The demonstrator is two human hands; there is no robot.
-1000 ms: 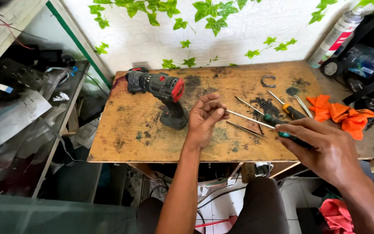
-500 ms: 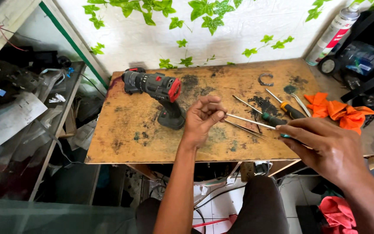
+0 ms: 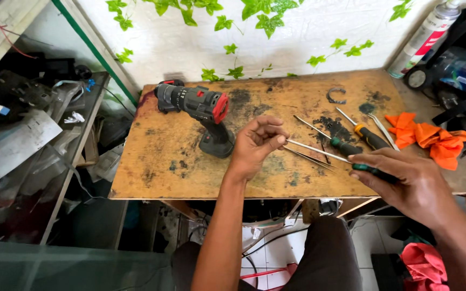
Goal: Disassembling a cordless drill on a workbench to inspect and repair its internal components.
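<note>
While your right hand [image 3: 413, 186] closes its grip around the dark green handle of the long thin-shafted screwdriver [image 3: 346, 160], your left hand [image 3: 254, 145] pinches the bare metal tip between thumb and fingertips, holding the tool just above the stained wooden worktop [image 3: 190, 172]. A black-and-red cordless drill [image 3: 200, 110] lies just left of your left hand. More screwdrivers [image 3: 360, 137] and an orange cloth [image 3: 430, 137] rest to the right.

Green-handled screwdriver [image 3: 334, 158], thin steel shaft, near level, above worn wooden table [image 3: 163, 167]
</note>
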